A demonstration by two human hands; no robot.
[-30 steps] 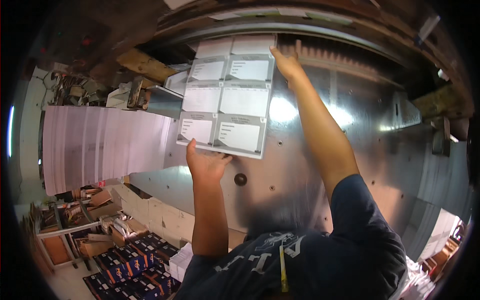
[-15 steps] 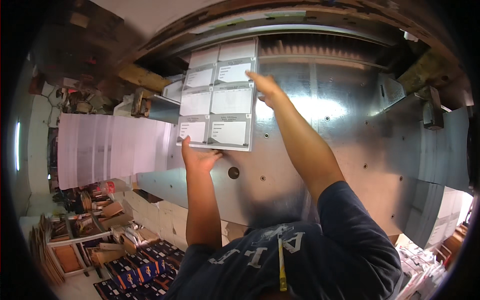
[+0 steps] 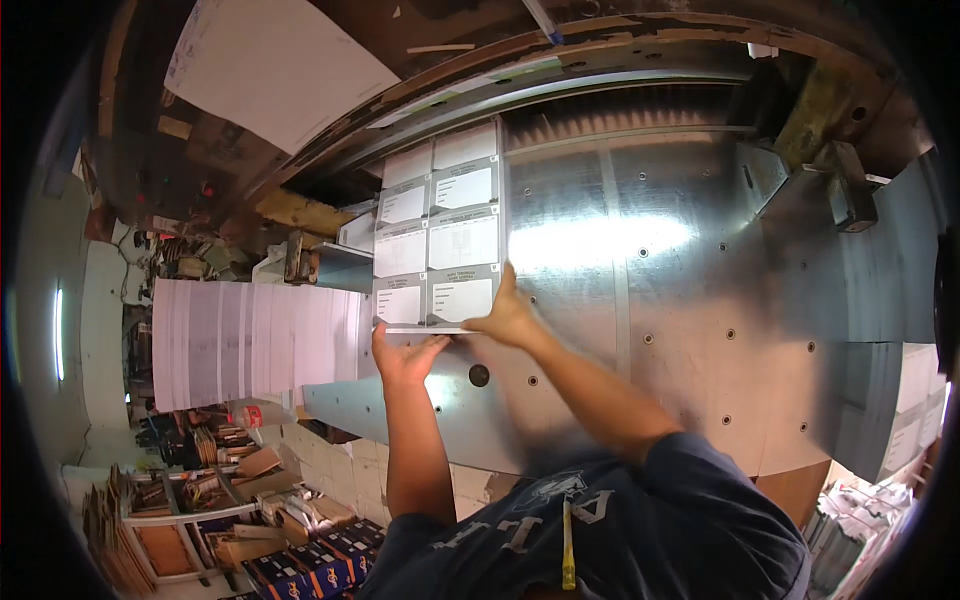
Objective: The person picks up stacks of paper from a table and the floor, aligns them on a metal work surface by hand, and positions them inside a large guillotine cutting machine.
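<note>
A stack of printed sheets (image 3: 465,240), white and grey with card-like panels in two columns, lies on a shiny metal table under a long machine beam. My left hand (image 3: 405,358) is at its near left corner, thumb up and fingers spread along the near edge. At the near right corner is my right hand (image 3: 508,318), its thumb along the near edge and its other fingers pointing up the right side. Both hands touch the stack from outside without wrapping round it. The stack's far end reaches under the beam.
The metal table (image 3: 670,300) has small holes and one larger dark hole. A tall pile of paper (image 3: 255,335) stands at the left. Metal blocks (image 3: 850,195) flank the beam. A white sheet (image 3: 280,70) lies above the beam. Boxes (image 3: 320,565) sit lower left.
My right hand has come back from the stack's far right side to its near right corner. My left hand stays at the near left corner. A white sheet beyond the beam now shows.
</note>
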